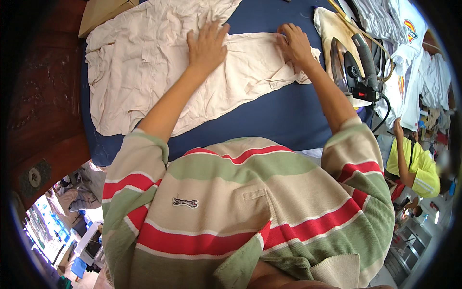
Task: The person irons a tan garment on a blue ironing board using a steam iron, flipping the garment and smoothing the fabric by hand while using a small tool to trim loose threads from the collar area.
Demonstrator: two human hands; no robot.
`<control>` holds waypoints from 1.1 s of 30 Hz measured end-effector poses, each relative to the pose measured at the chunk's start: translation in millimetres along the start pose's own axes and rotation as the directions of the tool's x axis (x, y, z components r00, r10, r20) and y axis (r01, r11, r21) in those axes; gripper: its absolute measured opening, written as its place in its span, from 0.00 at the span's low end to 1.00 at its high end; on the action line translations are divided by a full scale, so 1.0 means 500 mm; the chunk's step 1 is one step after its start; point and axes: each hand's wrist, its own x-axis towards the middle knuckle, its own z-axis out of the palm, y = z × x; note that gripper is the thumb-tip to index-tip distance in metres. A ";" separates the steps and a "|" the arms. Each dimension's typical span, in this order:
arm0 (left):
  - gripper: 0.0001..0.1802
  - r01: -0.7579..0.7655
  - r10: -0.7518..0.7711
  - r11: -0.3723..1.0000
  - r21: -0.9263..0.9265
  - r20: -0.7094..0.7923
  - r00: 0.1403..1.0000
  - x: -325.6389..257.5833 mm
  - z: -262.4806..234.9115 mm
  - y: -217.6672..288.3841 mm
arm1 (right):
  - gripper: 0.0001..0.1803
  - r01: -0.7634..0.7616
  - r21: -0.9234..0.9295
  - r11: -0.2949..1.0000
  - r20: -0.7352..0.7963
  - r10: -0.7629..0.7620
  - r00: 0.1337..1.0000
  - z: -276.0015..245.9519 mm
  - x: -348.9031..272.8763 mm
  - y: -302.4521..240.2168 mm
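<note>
A wrinkled cream shirt (pixel 144 62) lies spread over a dark blue cloth-covered table, one sleeve stretching to the right. My left hand (pixel 208 48) rests flat on the shirt where the sleeve joins the body, fingers spread and holding nothing. At the sleeve's far edge, near its cuff end, my right hand (pixel 294 44) has bent fingers and thumb closed on the fabric. The sleeve lies fairly flat between both hands, with creases bunched under my right wrist. To the right of that hand, an iron (pixel 342 67) with a dark wrapped handle stands on a cream pad (pixel 325 24).
The iron's black cord (pixel 388 108) loops off the table's right side. White printed shirts (pixel 406 62) hang or lie at the right. A cardboard box (pixel 103 14) is at the far left, beside a carved dark wooden panel (pixel 43 96). A person in yellow (pixel 418 166) works at the right.
</note>
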 end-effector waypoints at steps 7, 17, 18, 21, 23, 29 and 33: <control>0.21 -0.022 0.161 0.876 -0.481 0.250 0.955 -0.192 -0.073 0.126 | 0.11 0.398 0.196 0.896 0.273 -0.440 0.856 -0.056 -0.153 -0.028; 0.19 -0.093 0.191 0.894 -0.439 0.184 0.964 -0.193 -0.073 0.129 | 0.11 0.419 0.087 0.904 0.552 -0.394 0.735 -0.101 -0.140 -0.022; 0.18 -0.128 0.218 0.898 -0.420 0.173 0.960 -0.196 -0.069 0.128 | 0.11 0.430 0.070 0.900 0.547 -0.395 0.738 -0.097 -0.147 -0.018; 0.15 -0.214 0.281 0.905 -0.367 0.140 0.949 -0.202 -0.065 0.130 | 0.12 0.443 0.067 0.894 0.501 -0.414 0.760 -0.098 -0.158 -0.019; 0.15 -0.225 0.295 0.902 -0.369 0.145 0.944 -0.203 -0.070 0.137 | 0.12 0.427 0.129 0.895 0.430 -0.439 0.789 -0.113 -0.161 -0.035; 0.17 -0.067 0.201 0.878 -0.474 0.239 0.950 -0.206 -0.080 0.162 | 0.08 0.369 0.291 0.883 0.346 -0.456 0.820 -0.063 -0.178 -0.112; 0.18 0.015 0.157 0.840 -0.542 0.271 0.950 -0.203 -0.079 0.156 | 0.06 0.330 0.260 0.908 0.313 -0.402 0.860 -0.039 -0.184 -0.106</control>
